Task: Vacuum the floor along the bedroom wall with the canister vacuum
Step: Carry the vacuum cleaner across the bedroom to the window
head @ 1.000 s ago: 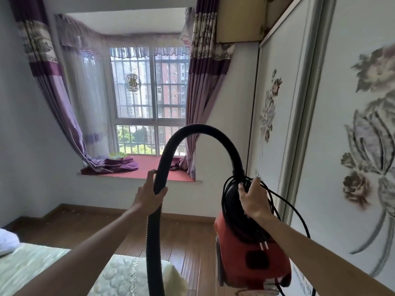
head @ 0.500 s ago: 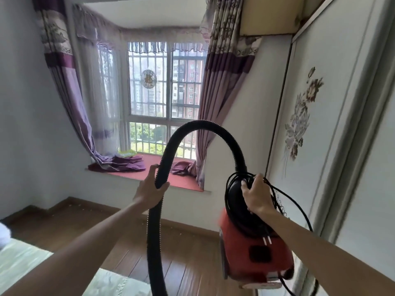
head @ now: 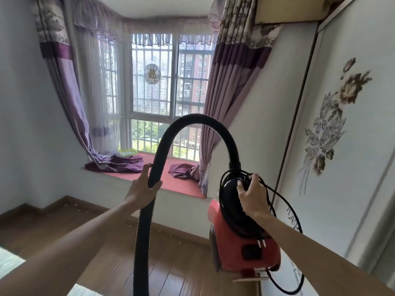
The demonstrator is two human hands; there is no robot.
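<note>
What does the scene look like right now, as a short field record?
left hand: left hand gripping the black ribbed vacuum hose
right hand: right hand holding the red canister vacuum by its black top
canister: held up, off the brown wooden floor
cord: black power cord looped loosely at the top
hose end: out of view

Wooden floor [head: 64,227] bare; red window seat [head: 183,184] carries purple curtain folds [head: 121,162]

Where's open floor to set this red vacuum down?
Bare wooden floor lies between the baseboard under the window seat and the bed corner. It is crowded beside the flowered wardrobe door, where the black cord hangs.
</note>
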